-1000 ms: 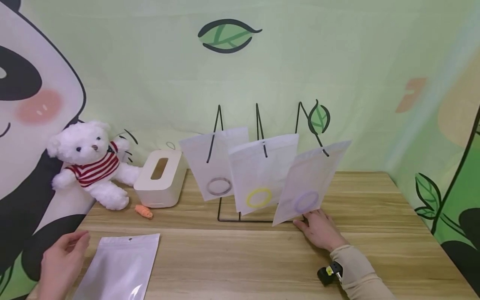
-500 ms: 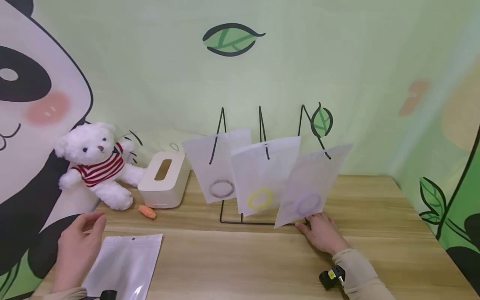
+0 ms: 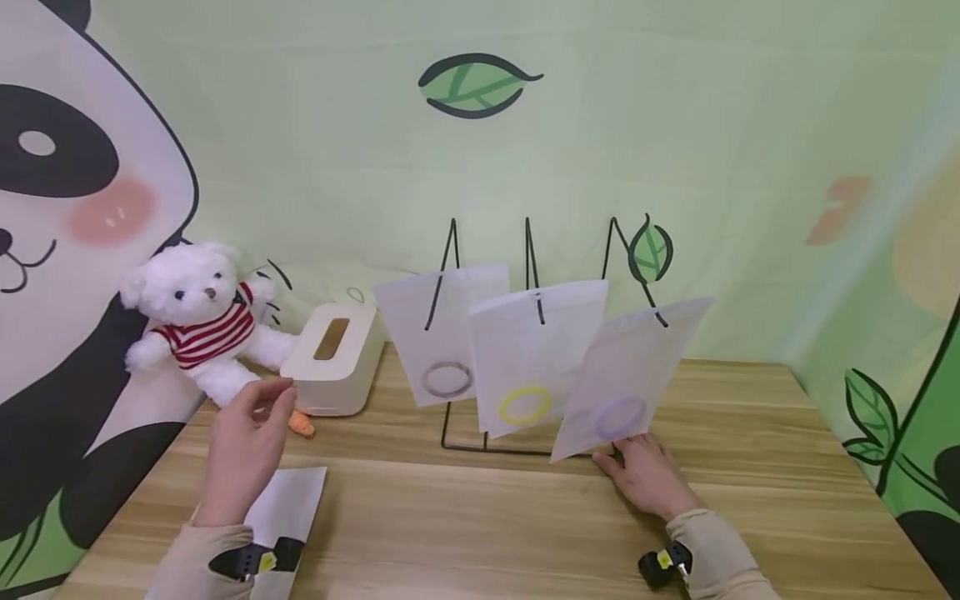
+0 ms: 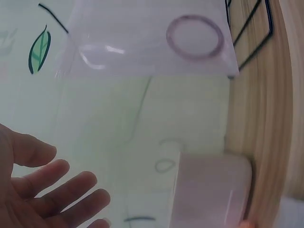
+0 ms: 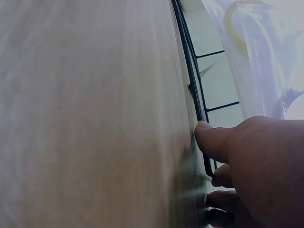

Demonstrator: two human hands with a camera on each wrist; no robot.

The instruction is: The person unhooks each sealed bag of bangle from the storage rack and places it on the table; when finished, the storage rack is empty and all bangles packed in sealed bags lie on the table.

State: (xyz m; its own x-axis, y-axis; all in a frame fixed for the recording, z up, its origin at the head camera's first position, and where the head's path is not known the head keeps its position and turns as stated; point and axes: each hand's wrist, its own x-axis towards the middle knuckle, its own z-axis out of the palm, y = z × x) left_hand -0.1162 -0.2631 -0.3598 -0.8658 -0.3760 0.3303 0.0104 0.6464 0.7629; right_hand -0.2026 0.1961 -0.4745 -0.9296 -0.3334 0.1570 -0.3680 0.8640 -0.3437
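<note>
Green leaf-patterned backdrop with a cartoon panda closed off the scene behind your wooden worktop point(image 3: 480, 517). At the back stood a black wire rack point(image 3: 528, 258) with three hooks, each carrying a frosted pouch: one with a grey ring point(image 3: 447, 379), one with a yellow ring point(image 3: 524, 405), one with a purple ring point(image 3: 619, 416).

Your right hand point(image 3: 647, 475) lay on the worktop at the rack's base, fingers fairly straight; the wrist view showed the thumb point(image 5: 213, 140) touching the base wire, apparently steadying it. It gripped nothing.

Your left hand point(image 3: 246, 446) was raised above the worktop, fingers relaxed and spread, holding nothing. It hovered near the tissue box point(image 3: 336, 354), the small orange carrot toy point(image 3: 302, 426) and the white teddy bear point(image 3: 201, 321).

A fourth pouch point(image 3: 288, 508) lay flat on the worktop, partly under your left forearm and untouched.

Assessment: three pouches were hung and the fourth was not. All three hooks appeared occupied; where the fourth would go could not be determined. Judged roughly three-quarters complete.
</note>
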